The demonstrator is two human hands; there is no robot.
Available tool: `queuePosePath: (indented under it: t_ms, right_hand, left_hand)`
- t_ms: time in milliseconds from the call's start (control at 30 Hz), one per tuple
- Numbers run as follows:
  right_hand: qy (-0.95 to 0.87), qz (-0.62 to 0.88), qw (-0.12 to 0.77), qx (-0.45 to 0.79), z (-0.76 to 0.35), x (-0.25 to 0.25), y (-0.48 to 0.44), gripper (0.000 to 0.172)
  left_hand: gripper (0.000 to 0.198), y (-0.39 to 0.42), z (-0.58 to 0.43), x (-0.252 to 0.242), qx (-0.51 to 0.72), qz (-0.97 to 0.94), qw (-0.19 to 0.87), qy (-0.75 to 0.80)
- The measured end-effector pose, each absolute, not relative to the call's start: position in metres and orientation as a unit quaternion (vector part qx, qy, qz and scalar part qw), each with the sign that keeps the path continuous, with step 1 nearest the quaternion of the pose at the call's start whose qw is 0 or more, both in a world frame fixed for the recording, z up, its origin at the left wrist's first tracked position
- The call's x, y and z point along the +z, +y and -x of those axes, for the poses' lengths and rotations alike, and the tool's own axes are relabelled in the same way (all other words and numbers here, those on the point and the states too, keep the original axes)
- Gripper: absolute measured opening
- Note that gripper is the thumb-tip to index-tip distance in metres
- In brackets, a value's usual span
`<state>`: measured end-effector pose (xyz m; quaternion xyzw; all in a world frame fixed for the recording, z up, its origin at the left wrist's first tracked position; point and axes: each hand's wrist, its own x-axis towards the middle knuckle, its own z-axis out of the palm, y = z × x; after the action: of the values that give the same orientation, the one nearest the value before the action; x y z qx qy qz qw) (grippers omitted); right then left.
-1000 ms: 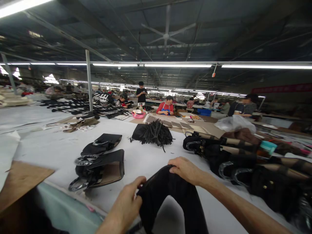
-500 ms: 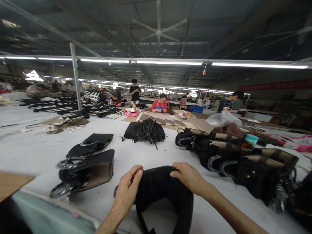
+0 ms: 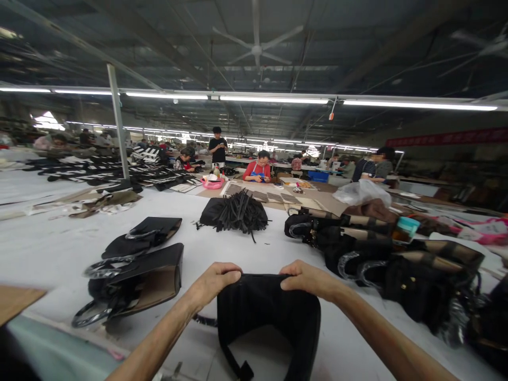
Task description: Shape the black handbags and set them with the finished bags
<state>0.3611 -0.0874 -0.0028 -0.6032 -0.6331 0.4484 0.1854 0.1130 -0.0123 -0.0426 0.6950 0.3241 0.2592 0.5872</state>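
Note:
In front of me stands a black handbag (image 3: 262, 301), with its curved side facing me and a strap end hanging at the bottom. My left hand (image 3: 220, 279) pinches its upper edge at the left, thumb on the near side. At the right of the same edge, my right hand (image 3: 305, 280) grips with its thumb pressed on the near face. Part of a plastic-wrapped handle (image 3: 205, 320) shows low on the left, beyond the bag. The fingers behind the edge are hidden.
Black bags (image 3: 159, 278) with wrapped handles lie to the left on the white table (image 3: 186, 338). Several more bags (image 3: 408, 278) line the right. Ahead lies a heap of black strips (image 3: 241, 211). Co-workers (image 3: 257, 168) are farther back.
My left hand has shifted right along the bag's upper edge, closer to my right hand. That edge now looks straighter, and my left forearm shows more.

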Motion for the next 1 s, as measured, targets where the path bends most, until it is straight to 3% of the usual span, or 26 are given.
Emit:
queuePosePath:
  t_ms: [233,433,767,1000]
  right_hand:
    - [-0.628,0.584,0.187,0.48,-0.366,-0.002,-0.081,0.018]
    - [-0.639,0.575,0.174,0.48,-0.369,-0.002,-0.078,0.021]
    - [-0.713,0.614,0.125,0.315,-0.358,0.004,-0.069,0.026]
    - [-0.729,0.614,0.102,0.286,-0.351,0.009,-0.06,0.033]
  left_hand:
    - [0.046,-0.009,-0.116,-0.041,0.241,-0.725,0.562,0.318]
    - [0.042,-0.001,-0.122,-0.039,0.196,-0.722,0.558,0.358]
    - [0.042,0.017,-0.126,-0.047,0.204,-0.711,0.595,0.314]
    - [0.04,0.024,-0.13,-0.056,0.224,-0.699,0.599,0.32]
